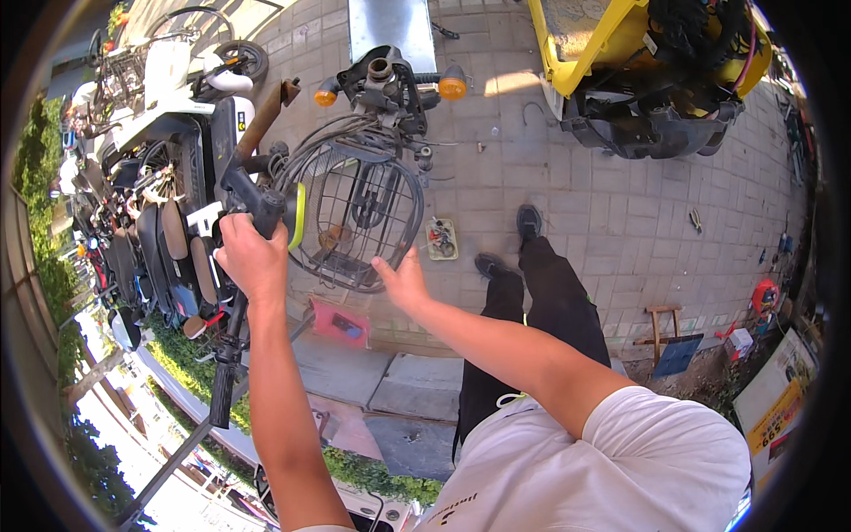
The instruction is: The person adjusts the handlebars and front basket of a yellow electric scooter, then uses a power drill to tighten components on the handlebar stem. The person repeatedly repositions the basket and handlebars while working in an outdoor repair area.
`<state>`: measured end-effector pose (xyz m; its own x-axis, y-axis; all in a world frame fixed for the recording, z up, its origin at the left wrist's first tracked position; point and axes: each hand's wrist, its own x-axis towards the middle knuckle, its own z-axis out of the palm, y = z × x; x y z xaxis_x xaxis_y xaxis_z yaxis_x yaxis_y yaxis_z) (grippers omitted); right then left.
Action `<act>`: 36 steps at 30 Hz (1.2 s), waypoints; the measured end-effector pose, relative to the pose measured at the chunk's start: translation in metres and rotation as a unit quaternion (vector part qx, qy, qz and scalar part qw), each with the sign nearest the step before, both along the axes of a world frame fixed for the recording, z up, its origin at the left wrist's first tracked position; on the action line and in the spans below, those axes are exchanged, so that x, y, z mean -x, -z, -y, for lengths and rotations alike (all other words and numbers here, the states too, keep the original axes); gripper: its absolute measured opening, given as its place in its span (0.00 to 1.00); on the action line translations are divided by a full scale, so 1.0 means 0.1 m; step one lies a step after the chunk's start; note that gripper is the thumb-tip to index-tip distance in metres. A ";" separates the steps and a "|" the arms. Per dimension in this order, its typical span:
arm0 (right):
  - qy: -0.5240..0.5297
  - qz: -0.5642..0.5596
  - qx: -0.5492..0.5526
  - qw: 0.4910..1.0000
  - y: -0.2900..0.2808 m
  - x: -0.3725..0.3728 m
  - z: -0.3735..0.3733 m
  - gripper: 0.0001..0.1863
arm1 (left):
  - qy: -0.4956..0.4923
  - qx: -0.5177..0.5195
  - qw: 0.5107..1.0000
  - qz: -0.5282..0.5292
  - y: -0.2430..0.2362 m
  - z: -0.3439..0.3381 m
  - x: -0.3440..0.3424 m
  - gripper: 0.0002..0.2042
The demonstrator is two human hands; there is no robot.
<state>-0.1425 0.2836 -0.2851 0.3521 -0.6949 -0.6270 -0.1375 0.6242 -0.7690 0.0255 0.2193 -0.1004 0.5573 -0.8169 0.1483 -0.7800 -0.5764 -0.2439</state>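
Observation:
A black handlebar [226,372] with a rubber grip stands at the left, joined to a dark stem assembly and a rusty tube [269,120]. My left hand [254,259] is closed round the black middle part of it, beside a lime-green edged piece [300,218]. A black wire basket [341,217] sits in front of me, loose cables bunched along its far left side. My right hand [405,282] grips the near right rim of the basket, with the thumb on this side; its other fingers are partly hidden. Past the basket is a dark front frame [381,89] with orange turn signals [452,87].
A small tray [441,239] of loose parts lies on the paving right of the basket. Pliers [696,220] lie farther right, near a wooden stool frame [658,332]. A yellow vehicle body [558,66] stands at the far right; parked scooters [168,230] crowd the left.

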 end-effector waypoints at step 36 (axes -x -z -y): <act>-0.188 0.194 -0.077 0.960 0.27 -0.12 0.22 0.41 | 0.065 0.102 0.987 -0.107 0.76 -0.70 -0.78 0.30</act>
